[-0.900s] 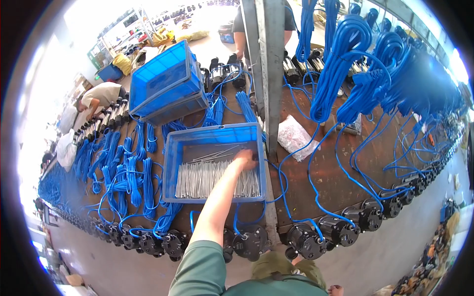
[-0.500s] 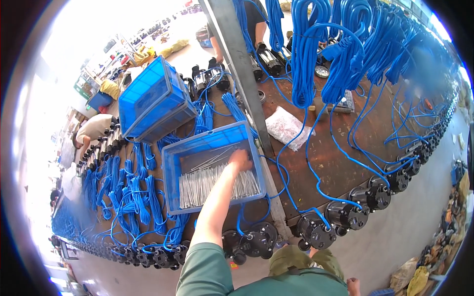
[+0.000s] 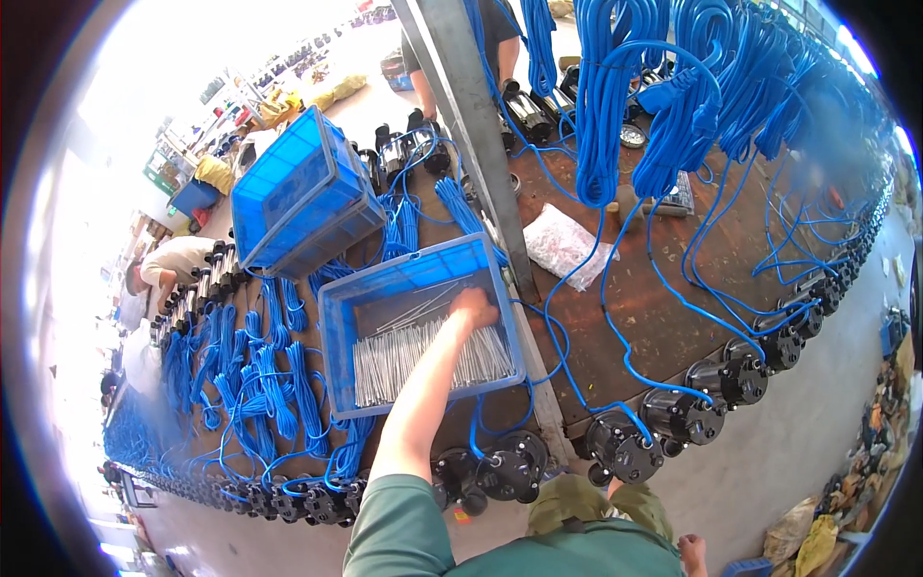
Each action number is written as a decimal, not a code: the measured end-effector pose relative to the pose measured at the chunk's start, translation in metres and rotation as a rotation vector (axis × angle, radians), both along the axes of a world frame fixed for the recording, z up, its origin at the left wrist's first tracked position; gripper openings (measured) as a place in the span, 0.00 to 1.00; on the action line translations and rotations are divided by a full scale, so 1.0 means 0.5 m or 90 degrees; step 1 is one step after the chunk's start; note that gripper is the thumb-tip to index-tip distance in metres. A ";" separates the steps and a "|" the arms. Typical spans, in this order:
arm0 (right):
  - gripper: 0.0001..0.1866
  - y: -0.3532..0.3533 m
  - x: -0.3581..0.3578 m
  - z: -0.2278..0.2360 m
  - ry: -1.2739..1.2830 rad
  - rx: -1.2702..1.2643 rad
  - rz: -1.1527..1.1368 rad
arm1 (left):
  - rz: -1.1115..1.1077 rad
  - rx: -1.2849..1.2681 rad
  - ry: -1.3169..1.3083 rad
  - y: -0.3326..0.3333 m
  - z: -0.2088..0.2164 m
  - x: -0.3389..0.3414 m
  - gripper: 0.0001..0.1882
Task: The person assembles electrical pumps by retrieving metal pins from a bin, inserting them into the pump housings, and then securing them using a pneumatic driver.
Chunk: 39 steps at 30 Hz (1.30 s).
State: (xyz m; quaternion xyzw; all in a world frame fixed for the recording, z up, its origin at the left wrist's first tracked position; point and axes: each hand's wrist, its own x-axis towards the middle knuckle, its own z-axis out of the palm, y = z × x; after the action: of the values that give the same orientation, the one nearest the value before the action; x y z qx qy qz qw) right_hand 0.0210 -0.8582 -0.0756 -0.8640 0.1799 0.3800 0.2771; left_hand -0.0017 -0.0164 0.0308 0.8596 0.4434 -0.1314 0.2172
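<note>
Inside the blue bin (image 3: 337, 346), metal rods (image 3: 386, 367) beside the left hand (image 3: 474, 308), grip unclear

Left head-worn fisheye: faces down, near, over bin (image 3: 413, 273), workbench (image 3: 663, 329).

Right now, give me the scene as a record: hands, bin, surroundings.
left hand: inside the blue bin; whether it grips anything is unclear
right hand: low at the person's side
bin contents: thin metal rods, most side by side, a few loose
left of bin: coiled blue cables
right of bin: pale bag on the brown bench
</note>
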 end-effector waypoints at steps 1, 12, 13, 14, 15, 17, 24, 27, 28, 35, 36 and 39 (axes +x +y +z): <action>0.10 0.006 0.003 0.006 0.005 0.000 -0.005 | -0.014 -0.005 -0.019 0.003 -0.002 -0.005 0.23; 0.09 0.052 -0.007 0.022 0.005 -0.016 0.010 | -0.122 -0.049 -0.232 0.003 0.002 -0.035 0.19; 0.09 0.055 -0.007 0.026 0.000 -0.015 0.023 | -0.102 -0.058 -0.258 -0.001 0.008 -0.037 0.19; 0.09 0.059 -0.006 0.029 -0.005 -0.014 0.036 | -0.098 -0.063 -0.274 -0.001 0.006 -0.039 0.19; 0.09 0.064 -0.007 0.034 -0.009 -0.012 0.050 | -0.094 -0.067 -0.289 0.001 0.006 -0.044 0.19; 0.11 0.074 -0.009 0.042 -0.027 -0.005 0.026 | -0.088 -0.075 -0.309 0.002 0.003 -0.048 0.19; 0.09 0.087 -0.009 0.033 -0.023 0.001 0.011 | -0.120 -0.003 -0.279 -0.011 -0.007 -0.048 0.18; 0.13 0.106 -0.016 0.045 -0.045 0.005 0.003 | -0.143 0.048 -0.238 -0.020 0.005 -0.051 0.18; 0.13 0.110 -0.019 0.049 -0.042 0.001 0.014 | -0.145 0.062 -0.233 -0.019 -0.001 -0.057 0.18; 0.16 0.133 -0.034 0.080 -0.032 -0.045 0.079 | -0.037 0.107 -0.136 -0.052 0.028 -0.051 0.18; 0.16 0.132 -0.038 0.078 -0.035 -0.047 0.082 | -0.013 0.109 -0.124 -0.058 0.035 -0.047 0.18; 0.16 0.131 -0.039 0.071 -0.030 -0.029 0.063 | -0.013 0.118 -0.141 -0.056 0.035 -0.055 0.17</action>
State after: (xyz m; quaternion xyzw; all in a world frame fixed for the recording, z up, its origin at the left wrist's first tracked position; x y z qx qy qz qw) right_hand 0.0017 -0.7925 -0.0403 -0.8867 0.1388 0.3684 0.2424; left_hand -0.0294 -0.0444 0.0482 0.8899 0.4179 0.0040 0.1829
